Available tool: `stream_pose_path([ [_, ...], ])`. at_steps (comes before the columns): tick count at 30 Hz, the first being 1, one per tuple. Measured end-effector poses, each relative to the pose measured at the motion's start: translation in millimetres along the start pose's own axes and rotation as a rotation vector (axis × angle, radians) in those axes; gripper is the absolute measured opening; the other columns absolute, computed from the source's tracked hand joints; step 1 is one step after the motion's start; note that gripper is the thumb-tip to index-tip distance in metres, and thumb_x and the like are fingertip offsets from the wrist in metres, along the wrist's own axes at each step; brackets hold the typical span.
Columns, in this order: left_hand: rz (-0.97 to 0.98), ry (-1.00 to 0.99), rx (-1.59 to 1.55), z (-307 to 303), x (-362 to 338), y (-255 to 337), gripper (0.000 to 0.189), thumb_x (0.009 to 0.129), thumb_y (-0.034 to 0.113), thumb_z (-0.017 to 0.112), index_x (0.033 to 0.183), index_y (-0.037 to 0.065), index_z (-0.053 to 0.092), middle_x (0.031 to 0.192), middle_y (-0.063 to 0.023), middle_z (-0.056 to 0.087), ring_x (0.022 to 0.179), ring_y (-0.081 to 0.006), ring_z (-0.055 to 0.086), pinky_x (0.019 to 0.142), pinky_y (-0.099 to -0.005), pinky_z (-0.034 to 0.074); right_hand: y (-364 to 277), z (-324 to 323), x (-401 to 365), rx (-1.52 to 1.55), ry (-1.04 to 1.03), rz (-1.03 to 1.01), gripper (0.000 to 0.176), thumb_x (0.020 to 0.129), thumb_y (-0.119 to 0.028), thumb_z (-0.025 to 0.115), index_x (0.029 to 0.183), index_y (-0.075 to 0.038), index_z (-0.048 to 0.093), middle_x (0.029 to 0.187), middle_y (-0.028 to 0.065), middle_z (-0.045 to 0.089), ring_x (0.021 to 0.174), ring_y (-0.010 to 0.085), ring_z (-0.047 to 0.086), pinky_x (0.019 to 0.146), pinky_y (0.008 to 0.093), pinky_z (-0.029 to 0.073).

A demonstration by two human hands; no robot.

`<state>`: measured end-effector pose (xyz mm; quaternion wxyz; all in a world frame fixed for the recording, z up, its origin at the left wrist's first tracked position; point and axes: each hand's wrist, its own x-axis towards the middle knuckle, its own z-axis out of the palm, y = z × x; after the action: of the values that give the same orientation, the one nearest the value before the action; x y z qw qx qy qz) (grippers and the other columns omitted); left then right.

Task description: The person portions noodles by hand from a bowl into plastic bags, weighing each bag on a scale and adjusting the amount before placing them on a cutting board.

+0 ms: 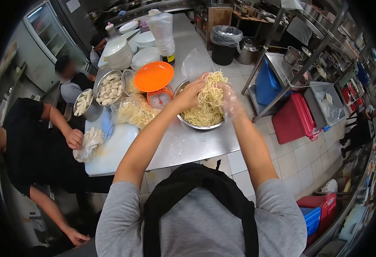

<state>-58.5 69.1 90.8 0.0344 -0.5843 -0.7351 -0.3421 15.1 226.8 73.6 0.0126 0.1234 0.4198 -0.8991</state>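
Note:
A metal bowl (203, 127) of yellow noodles (201, 115) stands on the steel table in front of me. Above it, a clump of noodles is raised between my two hands. My left hand (189, 94) is closed around the left side of the clump, its fingertips partly hidden. On the right side, my right hand (229, 100), in a clear plastic glove, grips the clump too. Left of the bowl is a kitchen scale (159, 99) with an orange plate (154, 77) on top. Beside the scale lies a clear plastic bag of noodles (137, 110).
White bowls (118, 53) are stacked farther back, near a plastic-wrapped stack (161, 34). Two metal containers of pale pieces (110, 88) stand at left. A co-worker's hand (74, 138) touches a plastic bag (89, 144) on the white cutting board (113, 150). Shelving stands right.

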Motion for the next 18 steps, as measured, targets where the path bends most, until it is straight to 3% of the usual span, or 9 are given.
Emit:
stream_pose_path([
  [4, -0.047, 0.192, -0.143, 9.1, -3.4, -6.2, 0.064, 0.066, -0.012, 0.05, 0.128, -0.003, 0.037, 0.138, -0.0212, 0.031, 0.122, -0.0289, 0.041, 0.094, -0.0319, 0.038, 24.7, 11.0, 25.5, 0.191, 0.138, -0.13, 0.031, 0.08, -0.025, 0.054, 0.103, -0.004, 0.055, 0.094, 0.0096, 0.061, 0.081, 0.0214, 0.061, 0.073, 0.0317, 0.052],
  [5, -0.054, 0.192, -0.143, 9.6, -7.5, -9.8, 0.064, 0.066, -0.012, 0.05, 0.128, -0.003, 0.037, 0.138, -0.0212, 0.031, 0.122, -0.0289, 0.041, 0.094, -0.0319, 0.038, 28.2, 10.8, 33.5, -0.031, 0.123, -0.166, 0.032, 0.083, -0.025, 0.052, 0.107, -0.004, 0.054, 0.1, 0.011, 0.059, 0.089, 0.0225, 0.059, 0.078, 0.0334, 0.049],
  [7, -0.636, 0.099, -0.687, -10.0, -3.4, 0.2, 0.067, 0.067, -0.012, 0.051, 0.131, -0.003, 0.034, 0.138, -0.0163, 0.033, 0.118, -0.0189, 0.044, 0.092, -0.0264, 0.04, 22.1, 19.9, 39.9, -0.257, 0.095, -0.209, 0.034, 0.086, -0.026, 0.05, 0.111, -0.004, 0.053, 0.106, 0.0124, 0.057, 0.096, 0.0237, 0.057, 0.083, 0.0351, 0.047],
  [10, -0.423, 0.43, -0.983, -19.3, -3.0, 6.2, 0.07, 0.068, -0.011, 0.053, 0.133, -0.004, 0.03, 0.137, -0.0116, 0.034, 0.111, -0.0117, 0.046, 0.087, -0.0219, 0.041, -14.0, 39.8, 26.2, -1.186, -0.021, -0.517, 0.035, 0.082, -0.02, 0.053, 0.111, 0.0, 0.053, 0.111, 0.0215, 0.054, 0.102, 0.0318, 0.053, 0.083, 0.0404, 0.043],
  [11, -0.365, 0.467, -0.899, -18.0, -0.2, 5.1, 0.068, 0.071, -0.009, 0.052, 0.134, -0.006, 0.027, 0.14, -0.0108, 0.029, 0.108, -0.0113, 0.047, 0.086, -0.0224, 0.041, -22.6, 43.0, 22.4, -1.429, -0.185, -0.71, 0.028, 0.077, -0.015, 0.056, 0.1, 0.001, 0.059, 0.097, 0.0241, 0.059, 0.09, 0.0362, 0.057, 0.078, 0.0413, 0.045],
  [12, -0.378, 0.464, -0.905, -15.4, 0.4, 10.1, 0.068, 0.071, -0.009, 0.052, 0.134, -0.006, 0.027, 0.14, -0.0108, 0.029, 0.108, -0.0113, 0.047, 0.086, -0.0224, 0.041, -20.4, 45.2, 24.7, -1.425, -0.185, -0.696, 0.028, 0.077, -0.015, 0.056, 0.1, 0.001, 0.059, 0.097, 0.0241, 0.059, 0.09, 0.0362, 0.057, 0.078, 0.0413, 0.045],
  [14, -0.382, 0.589, -0.889, -18.3, 9.0, 17.3, 0.063, 0.073, -0.007, 0.051, 0.133, -0.005, 0.032, 0.128, -0.0107, 0.044, 0.094, -0.0101, 0.054, 0.078, -0.0212, 0.045, -21.3, 53.8, 33.2, -1.869, 0.068, -0.694, 0.021, 0.074, -0.011, 0.058, 0.09, 0.002, 0.062, 0.084, 0.0226, 0.061, 0.077, 0.0374, 0.059, 0.07, 0.0414, 0.048],
  [15, -0.525, 0.523, -1.014, -23.0, 8.0, 10.9, 0.056, 0.074, -0.006, 0.049, 0.129, -0.005, 0.038, 0.106, -0.008, 0.058, 0.078, -0.0074, 0.056, 0.065, -0.0194, 0.046, -26.4, 56.9, 31.2, -1.868, 0.072, -0.699, 0.021, 0.074, -0.011, 0.058, 0.09, 0.002, 0.062, 0.084, 0.0226, 0.061, 0.077, 0.0374, 0.059, 0.07, 0.0414, 0.048],
  [18, -0.576, 0.597, -1.259, -38.9, 17.4, 1.5, 0.05, 0.075, -0.007, 0.048, 0.124, -0.004, 0.042, 0.086, -0.004, 0.061, 0.062, -0.0049, 0.052, 0.053, -0.0184, 0.042, -60.6, 78.1, 6.2, -1.843, 0.09, -0.835, 0.025, 0.074, -0.017, 0.063, 0.091, 0.002, 0.062, 0.08, 0.0186, 0.063, 0.073, 0.0314, 0.062, 0.066, 0.0377, 0.049],
])
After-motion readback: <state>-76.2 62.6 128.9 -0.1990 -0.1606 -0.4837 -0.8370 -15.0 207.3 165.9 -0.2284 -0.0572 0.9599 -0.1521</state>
